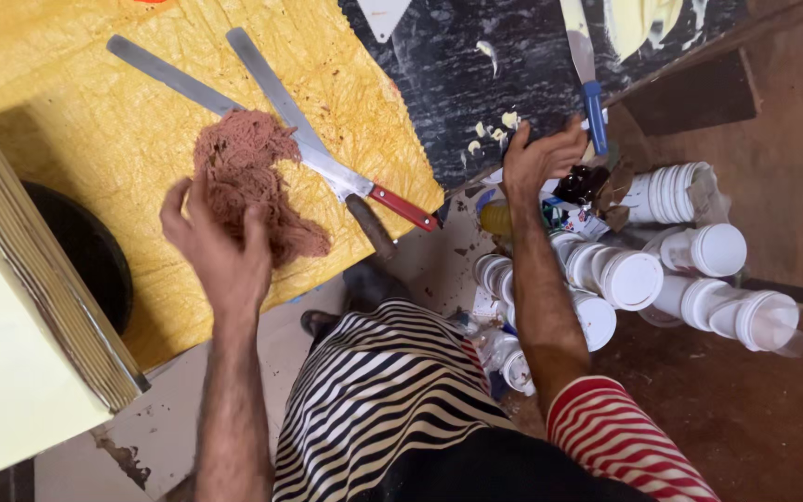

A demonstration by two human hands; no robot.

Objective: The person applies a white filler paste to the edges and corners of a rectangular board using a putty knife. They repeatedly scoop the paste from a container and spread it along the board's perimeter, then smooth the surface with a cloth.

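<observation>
A yellow sheet (95,130) covered the table, with two long knives (327,172) lying across it. The left hand (220,246) pressed, fingers curled, on a reddish-brown stringy heap (253,177) near the knives. The right hand (541,158) rested, fingers bent, on the dark board's (439,84) edge, holding nothing visible, above white tubs (634,274) stacked on the floor

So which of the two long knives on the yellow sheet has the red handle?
The red-handled knife is the one lying further right, its blade passing just beside the brown stringy heap. The other long knife ends in a dark brown handle.
</observation>
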